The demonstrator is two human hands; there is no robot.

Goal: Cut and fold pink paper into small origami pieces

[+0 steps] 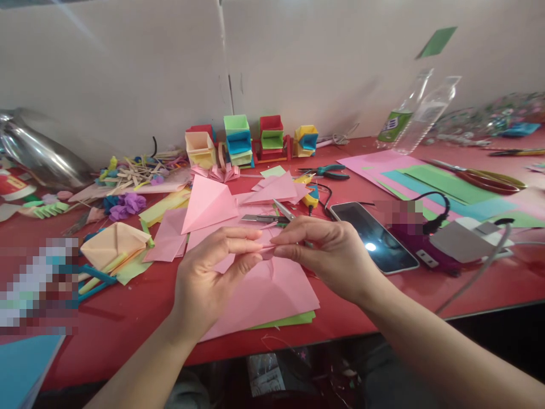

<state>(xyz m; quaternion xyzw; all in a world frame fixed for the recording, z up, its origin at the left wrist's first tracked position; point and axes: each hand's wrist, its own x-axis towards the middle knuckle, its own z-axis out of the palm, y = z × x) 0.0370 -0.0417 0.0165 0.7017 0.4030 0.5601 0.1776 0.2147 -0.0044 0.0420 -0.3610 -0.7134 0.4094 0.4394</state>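
Observation:
A small folded piece of pink paper (267, 250) is pinched between the fingertips of both hands. My left hand (217, 264) is closed on its left end, thumb below and fingers above. On the right end, my right hand (326, 250) grips with thumb and fingertips; much of the paper is hidden by the fingers. Beneath the hands lies a larger pink sheet (272, 292), with green paper (293, 321) showing under its near edge. Just beyond the fingers are a utility knife (259, 218) and a folded pink paper piece (208, 204).
A phone (374, 236) and a purple power strip (421, 250) with a white charger lie to the right. Scissors (485, 176) rest on coloured sheets. Folded paper boxes (238, 139) line the wall. A steel jug (42, 150) and plastic bottles (426, 122) stand at the back.

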